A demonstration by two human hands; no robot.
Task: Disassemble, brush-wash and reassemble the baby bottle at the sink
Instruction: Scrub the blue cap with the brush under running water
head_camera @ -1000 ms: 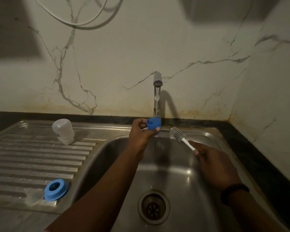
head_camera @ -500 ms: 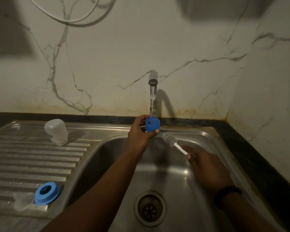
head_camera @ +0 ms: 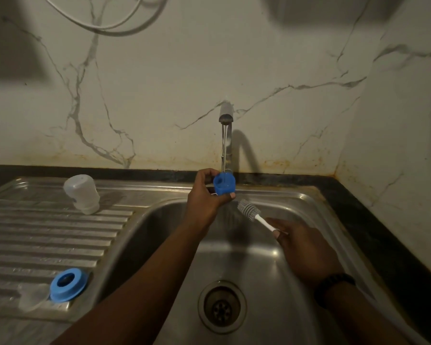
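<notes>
A: Noting the hands. Left hand (head_camera: pixel 204 200) is pinched shut on the blue cap (head_camera: pixel 224 183), thumb under its lower edge, fingers round the far side. Open mouth faces up.

B: Under the water?

A: Yes. The tap (head_camera: pixel 226 115) runs a thin stream straight into the cap. Right hand (head_camera: pixel 306 247) is closed round the white handle of the bottle brush (head_camera: pixel 249 212); its bristle head sits just below and right of the held cap, not touching it.

B: Rest of the bottle?

A: Well left of the grip, on the draining board (head_camera: pixel 47 235). Clear bottle body (head_camera: pixel 82 194) stands upside down near the back. Blue collar ring (head_camera: pixel 69 284) lies at the front edge with what looks like the clear teat (head_camera: pixel 33 298) against it; too dim to be certain.

B: So this step is rinse or scrub?

A: My guess: rinsing the cap, brush waiting. To do it well, tilt the cap so water sheets round the inner wall, turn it between fingertips, and keep the thumb off the rim. It will be slippery wet.
</notes>
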